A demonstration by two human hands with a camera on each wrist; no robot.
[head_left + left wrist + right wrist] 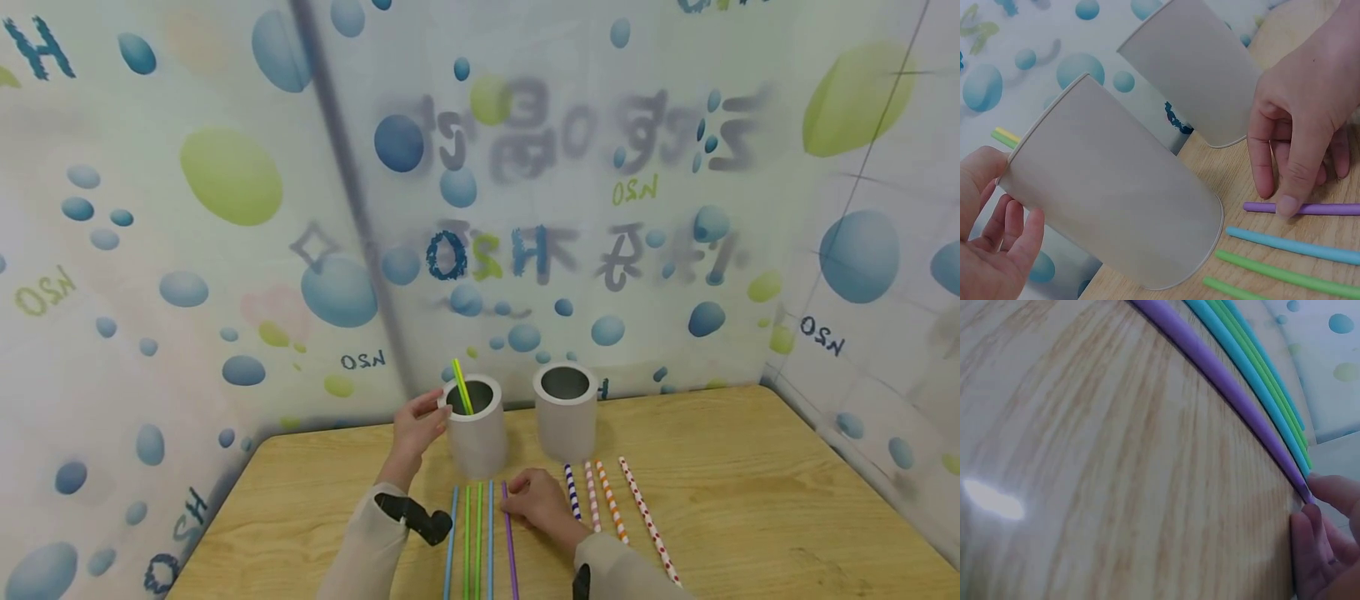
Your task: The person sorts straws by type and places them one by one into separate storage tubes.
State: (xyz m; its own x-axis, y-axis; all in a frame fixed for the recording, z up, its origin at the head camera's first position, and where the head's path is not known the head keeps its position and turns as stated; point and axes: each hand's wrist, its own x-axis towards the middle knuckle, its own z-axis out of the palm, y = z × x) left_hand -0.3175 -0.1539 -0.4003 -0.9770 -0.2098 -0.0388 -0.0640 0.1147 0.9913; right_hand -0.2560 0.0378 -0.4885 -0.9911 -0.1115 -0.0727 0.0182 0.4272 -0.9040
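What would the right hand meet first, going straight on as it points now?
Past the purple straw it touches, the right hand would probably meet the neighbouring blue straw; depth is unclear.

Curtained-off nook (bubble-print sheeting [480, 208], wooden table [750, 492]).

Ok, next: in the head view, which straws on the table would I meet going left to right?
Blue straw, green straw, second green straw, second blue straw, purple straw, navy-striped straw, pink-striped straw, orange-striped straw, red-dotted straw.
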